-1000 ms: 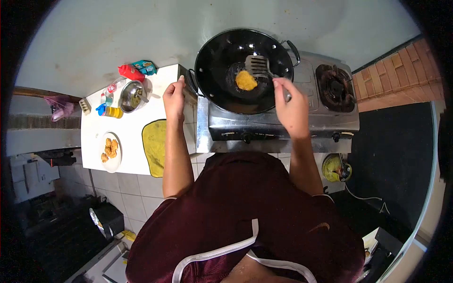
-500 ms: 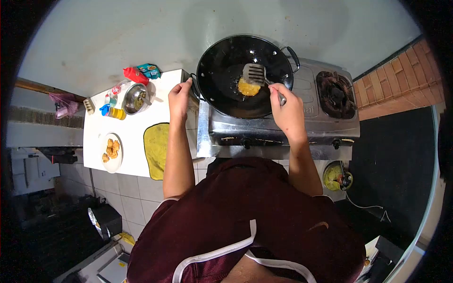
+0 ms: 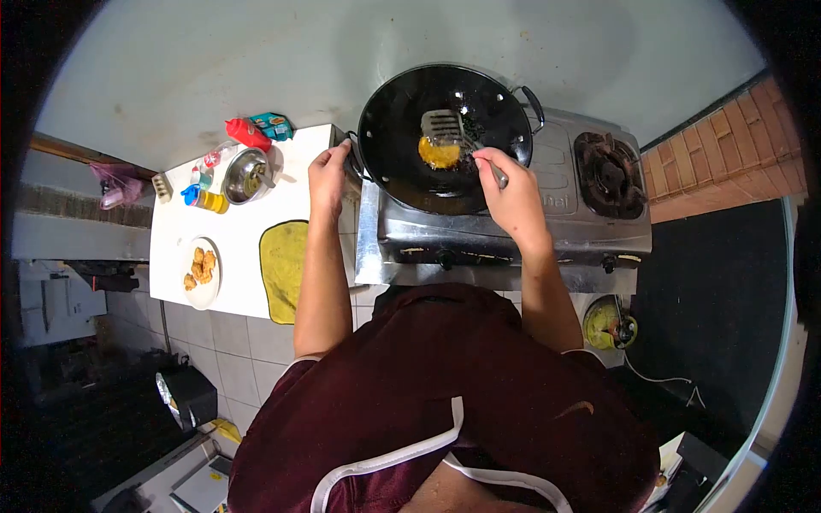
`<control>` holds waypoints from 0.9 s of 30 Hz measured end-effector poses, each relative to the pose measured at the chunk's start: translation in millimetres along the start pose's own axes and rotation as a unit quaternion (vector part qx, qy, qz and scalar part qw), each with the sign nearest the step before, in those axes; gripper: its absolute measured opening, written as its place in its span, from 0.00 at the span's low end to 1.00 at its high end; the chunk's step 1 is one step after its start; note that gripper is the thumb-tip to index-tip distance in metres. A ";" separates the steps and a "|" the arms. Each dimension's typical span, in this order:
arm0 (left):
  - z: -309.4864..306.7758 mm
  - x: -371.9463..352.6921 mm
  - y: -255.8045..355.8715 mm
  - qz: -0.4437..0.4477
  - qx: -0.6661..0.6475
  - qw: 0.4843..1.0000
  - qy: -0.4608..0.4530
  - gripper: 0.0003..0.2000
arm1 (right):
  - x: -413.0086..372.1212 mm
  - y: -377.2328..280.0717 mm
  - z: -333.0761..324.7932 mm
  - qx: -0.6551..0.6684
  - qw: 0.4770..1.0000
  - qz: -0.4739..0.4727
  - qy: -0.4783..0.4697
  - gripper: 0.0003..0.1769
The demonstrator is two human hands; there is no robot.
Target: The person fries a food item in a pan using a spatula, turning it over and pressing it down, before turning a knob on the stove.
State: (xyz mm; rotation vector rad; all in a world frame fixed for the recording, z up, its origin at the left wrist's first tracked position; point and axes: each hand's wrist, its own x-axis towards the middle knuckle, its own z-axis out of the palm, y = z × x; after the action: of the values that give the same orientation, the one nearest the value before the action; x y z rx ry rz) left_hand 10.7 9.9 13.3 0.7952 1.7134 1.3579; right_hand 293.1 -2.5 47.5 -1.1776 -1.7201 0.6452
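Note:
A black two-handled wok [image 3: 395,109] sits on the left side of the gas stove [image 3: 547,227]. My left hand [image 3: 327,178] is closed at the wok's left loop handle [image 3: 356,162], thumb up. In my right hand [image 3: 515,198] is a slotted spatula [image 3: 442,126], held by its handle over the wok's right side. Its blade lies at the far edge of a round golden piece of frying food [image 3: 439,155] and partly covers it. Shiny oil and small bubbles show around the piece.
A white table [image 3: 239,231] on the left bears a plate [image 3: 202,299] of fried pieces, a steel bowl [image 3: 233,186], a yellow bottle with a blue cap [image 3: 211,202], a red pouch [image 3: 247,132] and a yellow-green cloth [image 3: 283,265]. A second burner [image 3: 611,175] is at right.
The spatula and the golden piece have shifted left in the wok, my right hand moving with them. My left hand stays at the wok handle.

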 end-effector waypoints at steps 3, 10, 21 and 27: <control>0.3 1.1 -0.5 0.018 -0.009 1.000 -0.001 0.13 | 4.1 -0.5 -2.6 -0.009 1.000 0.014 0.004 0.08; 0.0 1.8 -2.0 0.002 -0.011 1.000 -0.004 0.13 | 6.8 -6.3 1.5 0.011 1.000 -0.004 -0.008 0.09; -1.9 1.1 -0.6 -0.004 -0.021 1.000 -0.019 0.12 | 5.2 -20.4 -5.1 -0.011 0.999 0.043 -0.011 0.09; -1.4 3.2 -2.4 -0.003 -0.017 1.000 -0.012 0.12 | 1.1 -12.5 -15.1 -0.043 0.998 0.006 0.040 0.09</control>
State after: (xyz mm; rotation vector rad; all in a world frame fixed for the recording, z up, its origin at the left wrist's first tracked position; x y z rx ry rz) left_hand 7.9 11.5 10.4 0.7840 1.6685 1.3643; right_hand 301.2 -7.7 64.6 -1.2580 -1.6877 0.5296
